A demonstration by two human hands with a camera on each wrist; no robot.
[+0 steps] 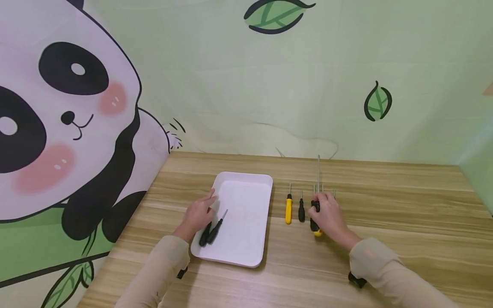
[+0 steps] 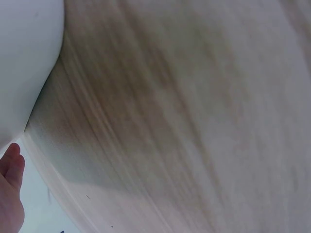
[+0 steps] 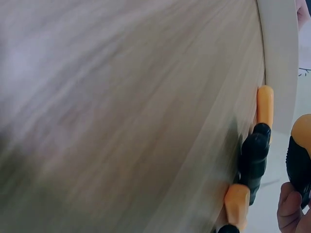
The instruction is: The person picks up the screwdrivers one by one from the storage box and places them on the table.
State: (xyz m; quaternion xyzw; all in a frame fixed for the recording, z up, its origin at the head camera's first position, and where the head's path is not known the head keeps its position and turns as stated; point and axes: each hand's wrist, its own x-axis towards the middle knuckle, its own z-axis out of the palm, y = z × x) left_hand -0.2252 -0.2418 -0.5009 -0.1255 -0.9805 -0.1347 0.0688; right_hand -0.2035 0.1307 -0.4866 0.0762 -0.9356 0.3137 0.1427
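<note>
My right hand (image 1: 327, 212) grips a large screwdriver (image 1: 314, 220) by its black handle with a yellow end, its long shaft pointing toward the wall. In the right wrist view the screwdriver (image 3: 300, 160) appears lifted above the table. My left hand (image 1: 197, 217) rests at the left rim of a white tray (image 1: 246, 252), index finger extended. Inside the tray, near that hand, lie two black-handled screwdrivers (image 1: 215, 233). Right of the tray lie a yellow-handled screwdriver (image 1: 288, 209) and a small black one (image 1: 301, 210). More shafts show behind my right hand, their handles mostly hidden.
The wooden table (image 1: 416, 205) meets a pale green wall covering (image 1: 308, 85) with a panda and leaves printed on it. The tray's rim (image 1: 267, 214) stands up between the two hands.
</note>
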